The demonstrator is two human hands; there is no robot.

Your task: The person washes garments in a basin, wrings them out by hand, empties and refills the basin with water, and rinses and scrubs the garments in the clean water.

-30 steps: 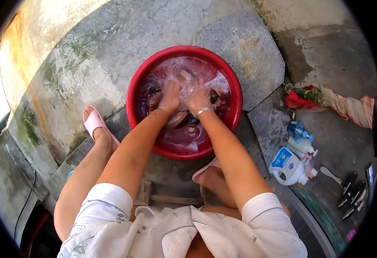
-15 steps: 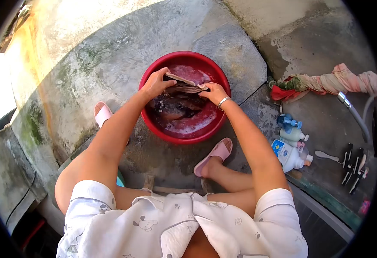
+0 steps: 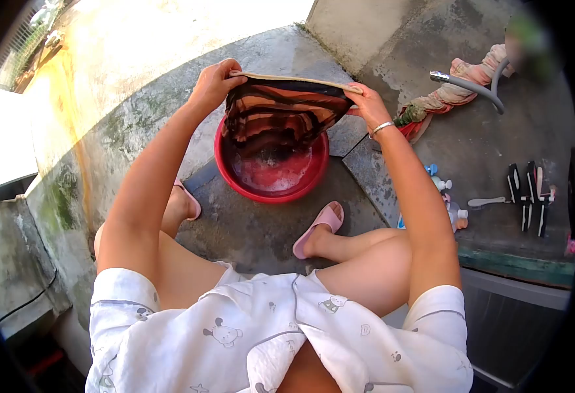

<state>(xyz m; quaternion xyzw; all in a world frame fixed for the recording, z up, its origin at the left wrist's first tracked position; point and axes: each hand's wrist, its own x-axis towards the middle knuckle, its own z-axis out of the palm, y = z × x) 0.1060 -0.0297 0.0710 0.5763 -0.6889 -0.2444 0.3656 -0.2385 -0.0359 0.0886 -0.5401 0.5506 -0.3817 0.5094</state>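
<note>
A wet brown-and-black patterned cloth [image 3: 281, 114] with a beige band along its top edge is stretched between my hands. My left hand [image 3: 218, 84] is closed on its left corner, and my right hand [image 3: 366, 107], with a silver bracelet at the wrist, grips the right corner. The cloth hangs from the band, its lower part reaching down into a red basin [image 3: 223, 171]. Sudsy water [image 3: 274, 177] shows in the basin's near half; the cloth hides the far half.
To the right lie a twisted wet cloth [image 3: 454, 85], a grey hose [image 3: 474, 85] with a metal end, several bottles [image 3: 454, 213] partly behind my right arm, a light-handled brush [image 3: 487, 202] and black-and-white objects [image 3: 530, 196]. My feet in pink slippers [image 3: 320, 229] flank the basin.
Both hands have risen and moved apart, lifting the cloth up out of the basin and spreading it wide. The view has shifted; the basin appears partly covered by the cloth.
</note>
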